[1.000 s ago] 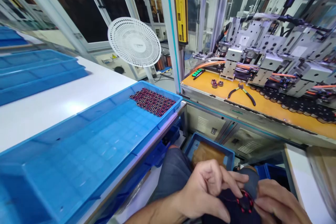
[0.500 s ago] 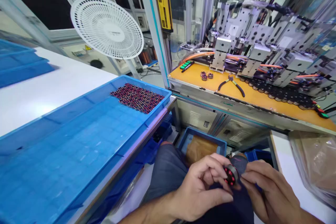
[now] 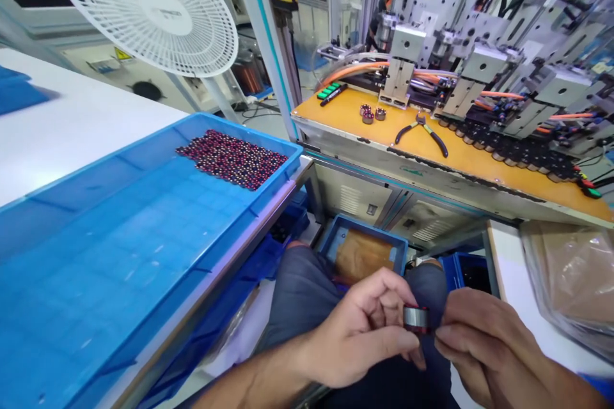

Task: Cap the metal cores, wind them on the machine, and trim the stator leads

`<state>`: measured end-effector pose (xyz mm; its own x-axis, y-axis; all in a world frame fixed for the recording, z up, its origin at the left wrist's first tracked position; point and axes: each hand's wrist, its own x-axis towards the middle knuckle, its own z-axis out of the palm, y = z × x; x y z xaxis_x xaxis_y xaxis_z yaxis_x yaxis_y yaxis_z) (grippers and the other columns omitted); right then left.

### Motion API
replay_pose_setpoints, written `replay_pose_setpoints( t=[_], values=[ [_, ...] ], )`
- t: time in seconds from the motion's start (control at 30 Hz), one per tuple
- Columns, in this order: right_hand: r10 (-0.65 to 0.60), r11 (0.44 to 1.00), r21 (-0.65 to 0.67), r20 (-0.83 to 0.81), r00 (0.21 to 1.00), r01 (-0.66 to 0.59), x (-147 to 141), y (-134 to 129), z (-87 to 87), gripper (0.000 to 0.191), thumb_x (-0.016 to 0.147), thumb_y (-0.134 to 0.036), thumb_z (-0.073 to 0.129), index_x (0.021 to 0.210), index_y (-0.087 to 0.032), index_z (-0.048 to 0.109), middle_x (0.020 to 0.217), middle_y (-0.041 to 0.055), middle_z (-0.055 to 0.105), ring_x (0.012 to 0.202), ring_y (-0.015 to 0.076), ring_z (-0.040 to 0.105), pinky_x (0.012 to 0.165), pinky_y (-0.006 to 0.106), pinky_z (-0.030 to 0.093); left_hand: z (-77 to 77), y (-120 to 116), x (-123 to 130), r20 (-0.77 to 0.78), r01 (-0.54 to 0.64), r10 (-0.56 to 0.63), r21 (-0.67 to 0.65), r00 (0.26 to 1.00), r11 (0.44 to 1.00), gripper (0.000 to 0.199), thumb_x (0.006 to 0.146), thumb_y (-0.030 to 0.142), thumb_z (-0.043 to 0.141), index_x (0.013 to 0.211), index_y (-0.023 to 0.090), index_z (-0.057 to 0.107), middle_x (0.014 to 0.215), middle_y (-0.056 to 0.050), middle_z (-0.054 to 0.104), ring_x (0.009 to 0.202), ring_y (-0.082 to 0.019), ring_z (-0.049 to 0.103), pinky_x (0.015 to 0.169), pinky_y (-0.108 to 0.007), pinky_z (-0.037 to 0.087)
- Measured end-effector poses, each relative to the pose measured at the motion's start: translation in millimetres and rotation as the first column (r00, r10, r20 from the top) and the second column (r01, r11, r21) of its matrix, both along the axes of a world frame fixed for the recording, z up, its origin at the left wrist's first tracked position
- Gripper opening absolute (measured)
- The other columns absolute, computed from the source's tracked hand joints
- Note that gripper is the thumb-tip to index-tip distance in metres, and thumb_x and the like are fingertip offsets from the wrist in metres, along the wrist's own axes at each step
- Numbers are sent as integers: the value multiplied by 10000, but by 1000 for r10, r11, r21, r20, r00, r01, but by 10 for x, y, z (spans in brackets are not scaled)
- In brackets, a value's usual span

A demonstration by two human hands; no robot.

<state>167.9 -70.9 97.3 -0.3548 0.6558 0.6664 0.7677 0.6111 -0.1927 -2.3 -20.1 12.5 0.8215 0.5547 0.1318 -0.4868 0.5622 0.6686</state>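
Note:
My left hand holds a small round motor stator between thumb and fingers. The stator's grey metal rim faces me, with red showing at its edges. Just to the right, my right hand has thumb and fingertips pinched together close beside the stator. Whatever those fingertips grip, if anything, is too small or hidden to make out. Both hands are above my lap.
On the left, a blue tray holds many similar parts in its far corner. Pliers and several loose stators lie on the orange bench before a machine. A lower bin stands between my knees; a plastic bag lies right.
The stator has turned in my left hand: its red-dotted face was showing, and now its metal rim is. My right fingertips stay close by. The camera view has shifted slightly.

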Motion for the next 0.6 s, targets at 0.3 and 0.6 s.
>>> replay_pose_setpoints(
  t=[0.3, 0.6],
  values=[
    [39, 998, -55, -48, 998, -42, 89, -32, -6, 168, 999, -122, 503, 866, -137, 603, 752, 46, 650, 665, 95, 673, 607, 171, 567, 73, 93, 21, 184, -124, 146, -127, 972, 984, 333, 672, 246, 906, 876, 226, 644, 1031, -15, 698, 1224, -238, 626, 996, -351, 503],
    [156, 984, -70, -77, 985, -161, 128, 0, -14, 168, 1003, -134, 491, 898, -127, 623, 722, 51, 653, 645, 123, 661, 596, 224, 567, -36, 72, 43, -85, 197, -204, -86, 975, 977, 424, 812, 528, 742, 922, 136, 625, 628, -10, 651, 498, -109, 612, 527, -199, 460]
  ],
)
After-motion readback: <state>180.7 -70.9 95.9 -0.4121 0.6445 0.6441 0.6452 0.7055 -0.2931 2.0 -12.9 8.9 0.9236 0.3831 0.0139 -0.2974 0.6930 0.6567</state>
